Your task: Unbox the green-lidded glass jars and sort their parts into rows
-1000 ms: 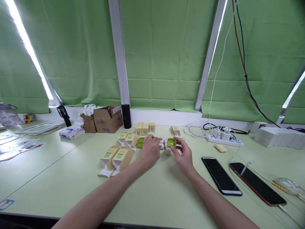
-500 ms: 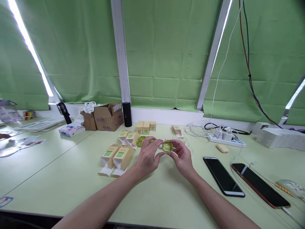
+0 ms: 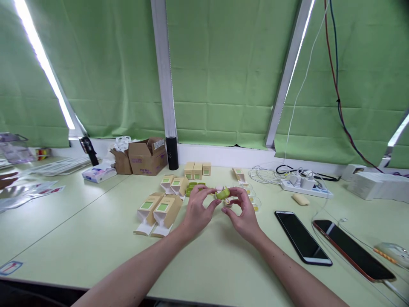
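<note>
Between my two hands is a small green case [image 3: 223, 193], tilted above the table. My left hand [image 3: 200, 209] pinches its left side with thumb and fingers. My right hand [image 3: 242, 211] has its fingers curled at the case's right side, the thumb a little apart below. Just behind my left hand lie more green cases [image 3: 191, 187], partly hidden. Left of them stand open kraft boxes with green labels [image 3: 168, 209]. Small kraft boxes [image 3: 197, 171] sit farther back. Clear round packs [image 3: 255, 202] lie beyond my right hand.
A black phone [image 3: 303, 236] and a second phone [image 3: 354, 249] lie at the right, near a power strip [image 3: 306, 187] with cables. A cardboard box [image 3: 147, 158] and black cylinder [image 3: 171, 153] stand at the back. Another person's hand [image 3: 7, 181] shows at the far left.
The green case has turned from facing me to a tilted, side-on position. My right thumb has moved off its lower edge. The view has shifted slightly, and the other person's hand shows more.
</note>
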Demonstrator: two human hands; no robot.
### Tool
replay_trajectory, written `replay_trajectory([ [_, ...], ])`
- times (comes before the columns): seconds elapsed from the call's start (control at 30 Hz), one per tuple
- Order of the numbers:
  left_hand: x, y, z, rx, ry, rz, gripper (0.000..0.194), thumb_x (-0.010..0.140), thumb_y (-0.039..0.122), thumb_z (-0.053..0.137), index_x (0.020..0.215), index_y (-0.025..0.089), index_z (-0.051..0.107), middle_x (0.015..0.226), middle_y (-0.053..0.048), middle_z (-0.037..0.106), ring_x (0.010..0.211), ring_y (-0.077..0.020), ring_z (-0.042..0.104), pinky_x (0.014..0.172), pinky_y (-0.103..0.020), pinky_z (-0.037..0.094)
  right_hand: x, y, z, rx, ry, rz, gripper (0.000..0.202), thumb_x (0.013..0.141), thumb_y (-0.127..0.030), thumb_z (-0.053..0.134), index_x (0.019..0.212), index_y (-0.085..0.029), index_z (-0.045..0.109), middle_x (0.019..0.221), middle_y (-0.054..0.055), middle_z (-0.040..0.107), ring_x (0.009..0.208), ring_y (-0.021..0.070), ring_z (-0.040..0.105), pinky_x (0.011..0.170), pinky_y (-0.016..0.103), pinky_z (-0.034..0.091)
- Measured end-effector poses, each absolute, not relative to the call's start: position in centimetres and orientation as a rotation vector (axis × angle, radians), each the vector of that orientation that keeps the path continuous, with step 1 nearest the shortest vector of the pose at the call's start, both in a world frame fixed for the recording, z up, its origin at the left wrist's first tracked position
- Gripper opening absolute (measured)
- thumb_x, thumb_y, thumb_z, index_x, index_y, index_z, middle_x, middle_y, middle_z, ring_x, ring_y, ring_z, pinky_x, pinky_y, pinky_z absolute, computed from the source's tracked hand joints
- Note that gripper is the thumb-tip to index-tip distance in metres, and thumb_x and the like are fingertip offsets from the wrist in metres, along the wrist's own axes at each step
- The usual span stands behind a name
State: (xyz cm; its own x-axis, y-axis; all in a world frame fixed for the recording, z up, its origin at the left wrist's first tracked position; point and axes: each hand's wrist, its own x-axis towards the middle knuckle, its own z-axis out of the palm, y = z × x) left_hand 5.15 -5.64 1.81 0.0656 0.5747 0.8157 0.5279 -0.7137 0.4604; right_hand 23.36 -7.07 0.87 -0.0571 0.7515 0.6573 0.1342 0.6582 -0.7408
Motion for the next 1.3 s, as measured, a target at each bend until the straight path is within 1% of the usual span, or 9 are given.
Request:
replay_trajectory([
  [0.2, 5.6, -5.9, 1.7, 2.122, 1.157, 1.669, 0.016, 0.093, 0.033, 0.069, 0.100, 0.021, 0.077, 0.100, -0.008, 0.069, 0.096, -0.0221, 0.068, 0.087, -0.040, 0.059, 23.3, -6.6, 0.2, -0.794, -1.619, 0.465, 0.048, 0.087, -0.025, 0.070, 0.131, -0.029, 0.051, 0.124, 0.009, 0.060, 0.109, 0.0260, 0.060, 0.084, 0.043, 0.059],
  [0.3, 5.8, -6.0, 1.7, 2.103, 1.108, 1.647, 0.020, 0.095, 0.036, 0.066, 0.093, 0.020, 0.078, 0.094, -0.008, 0.069, 0.089, -0.0206, 0.068, 0.082, -0.037, 0.059, 23.2, -6.5, 0.1, -0.808, -1.619, 0.433, 0.046, 0.087, -0.025, 0.069, 0.130, -0.029, 0.052, 0.123, 0.009, 0.060, 0.108, 0.0266, 0.059, 0.082, 0.043, 0.058],
  [0.43, 5.9, -6.0, 1.6, 2.128, 1.063, 1.616, 0.023, 0.097, 0.037, 0.064, 0.089, 0.021, 0.079, 0.090, -0.007, 0.069, 0.088, -0.0203, 0.068, 0.080, -0.036, 0.058, 23.2, -6.5, 0.4, -0.807, -1.607, 0.417, 0.039, 0.090, -0.026, 0.067, 0.127, -0.029, 0.054, 0.119, 0.008, 0.060, 0.104, 0.0253, 0.059, 0.082, 0.042, 0.058],
  [0.53, 5.9, -6.0, 1.6, 2.125, 1.092, 1.606, 0.019, 0.096, 0.034, 0.066, 0.092, 0.021, 0.078, 0.093, -0.007, 0.068, 0.090, -0.0205, 0.068, 0.082, -0.036, 0.058, 23.2, -6.6, 0.6, -0.804, -1.598, 0.437, 0.038, 0.089, -0.026, 0.067, 0.125, -0.030, 0.055, 0.118, 0.007, 0.060, 0.103, 0.0246, 0.059, 0.082, 0.041, 0.058],
  [0.67, 5.7, -6.1, 1.8, 2.135, 1.171, 1.644, 0.009, 0.092, 0.027, 0.070, 0.097, 0.021, 0.075, 0.102, -0.008, 0.067, 0.107, -0.0242, 0.063, 0.093, -0.041, 0.056, 23.3, -6.7, 0.8, -0.811, -1.595, 0.489, 0.037, 0.087, -0.025, 0.068, 0.122, -0.030, 0.057, 0.119, 0.007, 0.059, 0.105, 0.0246, 0.058, 0.082, 0.040, 0.058],
  [0.83, 5.5, -6.1, 1.9, 2.240, 1.156, 1.702, 0.013, 0.091, 0.023, 0.071, 0.104, 0.023, 0.070, 0.105, -0.008, 0.070, 0.117, -0.0272, 0.053, 0.098, -0.046, 0.052, 23.4, -6.8, 0.9, -0.802, -1.600, 0.517, 0.038, 0.085, -0.024, 0.069, 0.120, -0.029, 0.057, 0.120, 0.007, 0.057, 0.109, 0.0246, 0.057, 0.085, 0.040, 0.057],
  [1.0, 5.4, -6.1, 2.0, 2.364, 1.099, 1.716, 0.019, 0.093, 0.022, 0.069, 0.112, 0.023, 0.065, 0.109, -0.008, 0.073, 0.117, -0.0290, 0.049, 0.098, -0.049, 0.049, 23.5, -6.8, 0.9, -0.784, -1.615, 0.526, 0.037, 0.085, -0.023, 0.069, 0.119, -0.029, 0.056, 0.120, 0.007, 0.057, 0.111, 0.0249, 0.057, 0.089, 0.041, 0.056],
  [1.17, 5.4, -6.2, 2.1, 2.386, 1.055, 1.677, 0.023, 0.092, 0.017, 0.066, 0.114, 0.023, 0.064, 0.111, -0.008, 0.072, 0.114, -0.0290, 0.049, 0.097, -0.050, 0.048, 23.5, -6.9, 0.9, -0.772, -1.620, 0.544, 0.038, 0.085, -0.023, 0.069, 0.120, -0.030, 0.056, 0.123, 0.006, 0.058, 0.113, 0.0246, 0.059, 0.091, 0.041, 0.056],
  [1.3, 5.4, -6.3, 2.1, 2.396, 1.038, 1.660, 0.024, 0.092, 0.016, 0.066, 0.115, 0.023, 0.064, 0.110, -0.009, 0.072, 0.112, -0.0290, 0.052, 0.096, -0.051, 0.049, 23.4, -7.0, 1.2, -0.746, -1.611, 0.612, 0.038, 0.085, -0.024, 0.069, 0.121, -0.030, 0.056, 0.125, 0.006, 0.060, 0.114, 0.0244, 0.062, 0.095, 0.043, 0.057],
])
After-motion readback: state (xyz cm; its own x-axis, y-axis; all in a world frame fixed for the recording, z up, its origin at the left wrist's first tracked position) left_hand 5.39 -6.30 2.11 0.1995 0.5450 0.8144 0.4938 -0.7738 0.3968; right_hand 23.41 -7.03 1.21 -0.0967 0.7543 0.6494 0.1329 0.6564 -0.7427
